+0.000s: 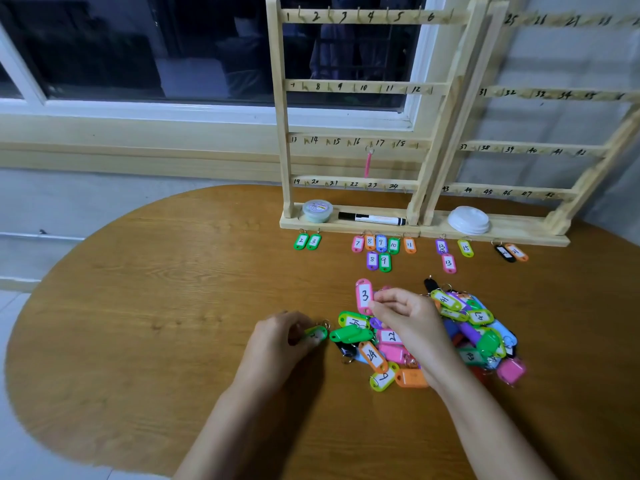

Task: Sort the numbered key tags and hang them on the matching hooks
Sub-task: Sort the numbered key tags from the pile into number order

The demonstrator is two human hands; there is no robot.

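Right hand point(405, 313) up, and it pinched a pink tag marked 3 point(364, 296) between thumb and forefinger, holding it upright just above the pile of tags point(478, 337) on the wooden table point(138, 306). The left hand point(280, 337) had its fingers curled round a yellow-green tag point(316, 334) at the pile's left side. That tag's number was half covered and too blurred to read. In the pile, 22, 24 and 47 read clearly; many others lay face down or buried.

Along the base of the left rack point(349, 86), sorted tags point(381, 244) lay in a row: 2, 3, then 7 to 11, 13, 15. The black and orange pair at the far right could not be read. One hanging pink tag point(367, 164) dangled edge-on at the hook by 17, its number out of sight. The right rack point(540, 95) ran off the frame's edge, its last numbers smeared. A marker point(372, 218) lay on the left rack's base.
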